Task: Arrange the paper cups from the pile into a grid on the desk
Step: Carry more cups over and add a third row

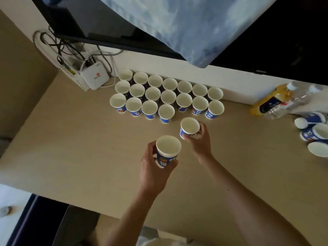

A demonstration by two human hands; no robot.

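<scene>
Beige desk carries a cup grid against white wall.

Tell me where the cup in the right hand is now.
Head view, right of centre: the right hand holds the cup just in front of the grid, near the front row's rightmost cup.

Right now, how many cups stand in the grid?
18: seven in the back row, seven in the middle row, four in the front row, filling its left end. None appear hidden.
</scene>
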